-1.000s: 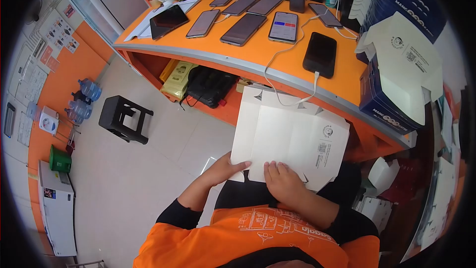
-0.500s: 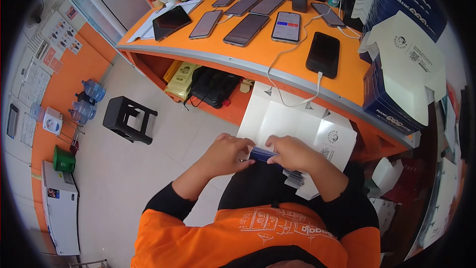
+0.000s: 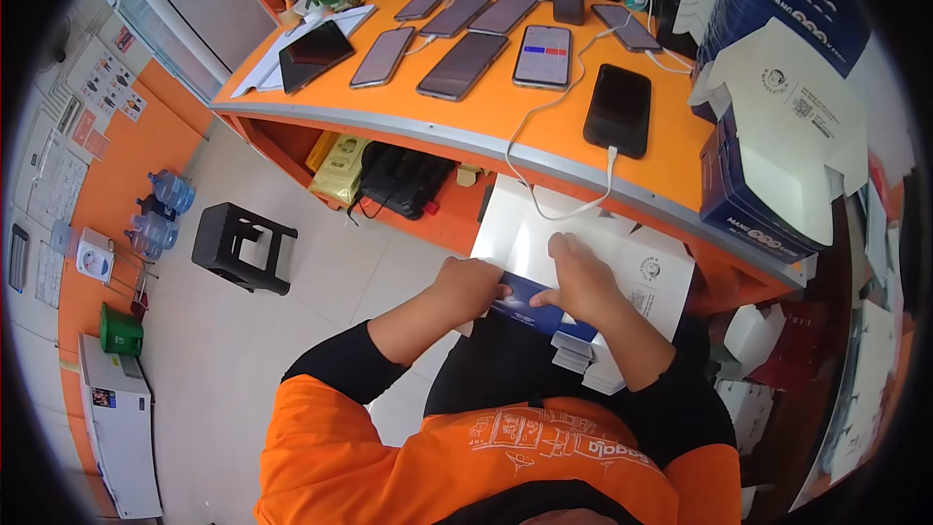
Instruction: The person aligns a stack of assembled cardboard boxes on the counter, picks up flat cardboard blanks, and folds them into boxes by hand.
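A partly folded cardboard food box (image 3: 520, 228), white inside and dark blue outside, lies over my lap. Its blue side panel (image 3: 523, 301) stands up toward me. My left hand (image 3: 469, 289) grips the left end of this panel, fingers curled over it and thumb on the blue face. My right hand (image 3: 581, 282) holds the panel further right, thumb pressed on the blue side and fingers over the white inside. Below the right wrist, several stacked white card flaps (image 3: 573, 352) stick out.
The orange desk (image 3: 389, 122) ahead carries several phones (image 3: 462, 66) and a charging cable (image 3: 512, 151) that hangs over its edge. At the right stand a formed box (image 3: 753, 194) and a tall stack of flat boxes (image 3: 792, 5). A black stool (image 3: 243, 243) is on the floor at left.
The blue panel has turned so more of its face shows. My right hand has lifted slightly, fingers reaching further over the white inside. The camera view has shifted a little.
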Tool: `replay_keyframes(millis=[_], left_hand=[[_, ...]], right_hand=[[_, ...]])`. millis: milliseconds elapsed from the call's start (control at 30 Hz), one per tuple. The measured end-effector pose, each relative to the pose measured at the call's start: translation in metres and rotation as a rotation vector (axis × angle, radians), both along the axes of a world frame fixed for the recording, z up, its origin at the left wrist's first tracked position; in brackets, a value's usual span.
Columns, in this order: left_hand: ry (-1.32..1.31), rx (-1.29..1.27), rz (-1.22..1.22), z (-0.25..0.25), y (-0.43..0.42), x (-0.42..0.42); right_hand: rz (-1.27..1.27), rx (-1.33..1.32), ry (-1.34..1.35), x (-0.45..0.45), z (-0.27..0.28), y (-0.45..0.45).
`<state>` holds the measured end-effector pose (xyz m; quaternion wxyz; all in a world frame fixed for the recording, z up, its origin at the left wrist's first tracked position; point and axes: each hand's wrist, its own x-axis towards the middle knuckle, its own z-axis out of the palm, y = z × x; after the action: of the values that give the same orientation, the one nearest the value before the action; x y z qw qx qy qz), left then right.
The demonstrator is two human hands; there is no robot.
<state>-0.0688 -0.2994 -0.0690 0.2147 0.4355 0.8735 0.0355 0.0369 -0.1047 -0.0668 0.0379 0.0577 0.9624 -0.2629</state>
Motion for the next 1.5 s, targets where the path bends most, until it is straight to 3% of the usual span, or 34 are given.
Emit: replay_keyframes(millis=[133, 233, 267, 367, 533, 600, 767, 967, 1167, 1500], left_hand=[[-0.499, 0.308, 0.032, 0.018, -0.032, -0.012], [-0.159, 0.544, -0.309, 0.022, -0.069, 0.002], [-0.01, 0.412, -0.369, 0.023, -0.08, 0.008], [0.403, 0.432, -0.496, 0.001, -0.094, 0.018], [0.445, 0.477, -0.547, 0.015, -0.089, 0.011], [0.447, 0.453, -0.573, 0.014, -0.085, 0.005], [0.278, 0.324, -0.487, -0.001, -0.08, 0.024], [-0.015, 0.28, -0.31, -0.007, -0.065, 0.041], [-0.451, 0.214, 0.071, -0.013, -0.046, -0.008], [-0.241, 0.264, 0.047, -0.053, -0.024, -0.024]], right_hand=[[0.162, -0.097, -0.036, 0.018, 0.009, 0.016], [0.246, -0.132, -0.075, 0.044, 0.006, -0.007], [0.243, -0.091, -0.061, 0.053, 0.004, -0.02], [0.21, 0.001, -0.058, 0.067, 0.004, -0.045], [0.141, 0.079, 0.123, 0.081, 0.0, -0.062], [0.172, 0.233, 0.149, 0.086, -0.009, -0.068], [0.227, 0.393, 0.264, 0.097, -0.022, -0.056], [0.268, 0.352, 0.416, 0.094, -0.02, -0.026], [0.281, 0.277, 0.407, 0.088, -0.022, -0.022], [0.223, 0.411, 0.374, 0.082, -0.021, -0.044]])
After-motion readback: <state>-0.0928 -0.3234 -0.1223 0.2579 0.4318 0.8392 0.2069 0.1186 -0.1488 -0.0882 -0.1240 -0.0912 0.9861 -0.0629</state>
